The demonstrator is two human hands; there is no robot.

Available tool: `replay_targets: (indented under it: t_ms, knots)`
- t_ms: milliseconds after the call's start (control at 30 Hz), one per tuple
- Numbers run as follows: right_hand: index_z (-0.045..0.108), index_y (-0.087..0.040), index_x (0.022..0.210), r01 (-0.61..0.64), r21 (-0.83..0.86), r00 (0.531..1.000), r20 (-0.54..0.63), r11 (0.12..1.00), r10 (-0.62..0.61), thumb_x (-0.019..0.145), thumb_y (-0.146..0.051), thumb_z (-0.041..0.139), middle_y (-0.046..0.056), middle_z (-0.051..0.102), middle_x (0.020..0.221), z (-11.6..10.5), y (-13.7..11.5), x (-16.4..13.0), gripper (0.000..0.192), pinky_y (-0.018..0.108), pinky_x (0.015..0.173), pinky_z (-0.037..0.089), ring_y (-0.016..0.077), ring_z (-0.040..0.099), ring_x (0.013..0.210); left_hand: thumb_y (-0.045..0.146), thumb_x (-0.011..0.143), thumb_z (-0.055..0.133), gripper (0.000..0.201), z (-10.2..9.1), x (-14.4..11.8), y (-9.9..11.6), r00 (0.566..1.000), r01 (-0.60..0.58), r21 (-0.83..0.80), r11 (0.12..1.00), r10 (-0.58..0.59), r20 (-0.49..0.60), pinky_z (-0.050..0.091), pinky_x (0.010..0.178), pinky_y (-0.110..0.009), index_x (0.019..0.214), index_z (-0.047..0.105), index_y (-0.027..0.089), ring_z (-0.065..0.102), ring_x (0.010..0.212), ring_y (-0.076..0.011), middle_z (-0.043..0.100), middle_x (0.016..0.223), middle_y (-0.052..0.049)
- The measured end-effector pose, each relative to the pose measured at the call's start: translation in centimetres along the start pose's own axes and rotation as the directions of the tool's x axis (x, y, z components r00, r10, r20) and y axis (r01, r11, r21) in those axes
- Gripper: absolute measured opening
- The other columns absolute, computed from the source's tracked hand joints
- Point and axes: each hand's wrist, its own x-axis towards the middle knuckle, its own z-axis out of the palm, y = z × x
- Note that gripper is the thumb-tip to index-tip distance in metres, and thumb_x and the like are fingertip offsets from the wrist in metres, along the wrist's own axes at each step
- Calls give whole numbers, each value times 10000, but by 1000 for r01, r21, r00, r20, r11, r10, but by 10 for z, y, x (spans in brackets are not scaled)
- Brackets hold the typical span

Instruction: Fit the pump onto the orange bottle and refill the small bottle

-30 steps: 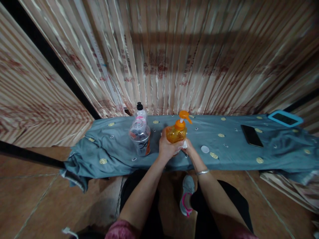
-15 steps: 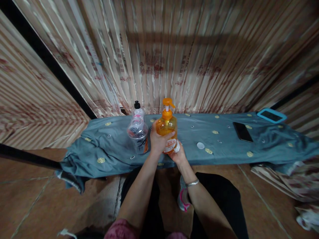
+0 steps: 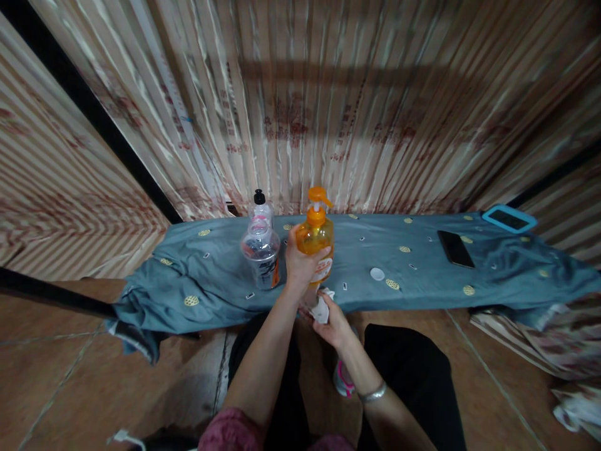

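Both full tbh: left hand's curled round a pump bottle, right hand's pinching a tissue, plastic cup just left of them.

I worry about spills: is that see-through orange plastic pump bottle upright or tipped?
Upright: the bottle, gripped by the bare left hand, has its orange plastic pump head uppermost.
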Motion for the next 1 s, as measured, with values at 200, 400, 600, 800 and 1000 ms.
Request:
replay_targets:
  t_ms: [200,400,600,800,1000]
  knots:
    - [630,-143,790,212,-567,918,-164,796,-362,894,-381,640,-33,626,732,-57,-47,-12,260,296,650,516,124,612,651,147,541,830,688,-4,0,-4,999,-20,82,996,22,-25,502,974,-405,1137,505,258,644,1053,-232,650,1099,-11]
    - [633,-170,1040,230,-899,727,-96,372,-680,904,-394,612,35,657,956,-62,-109,-9,263,435,868,488,198,633,907,168,562,827,682,-8,1,-3,997,-71,103,992,74,-23,499,963,-409,1152,499,263,642,1056,-237,653,1080,-9]
    - [594,-173,1194,303,-938,800,153,170,-580,904,-462,603,55,681,1020,-48,-106,33,410,379,755,550,167,666,791,149,554,828,674,-11,2,5,995,-87,140,986,93,-38,499,958,-392,1134,502,255,638,1051,-234,646,1102,-16]
    - [573,-193,1257,413,-910,728,347,-25,-591,928,-327,591,106,555,1353,-47,-55,60,355,539,1033,414,278,516,1259,165,580,813,657,-13,3,5,994,-107,137,985,111,-17,509,935,-356,1148,496,256,645,1022,-209,648,1088,-3]
    - [579,-195,1254,459,-871,693,475,-176,-543,923,-306,594,105,510,1407,-37,-27,66,350,599,1088,314,312,407,1354,158,587,814,634,-6,4,5,989,-142,107,984,144,-13,511,928,-354,1130,505,263,643,1017,-203,650,1088,-13]
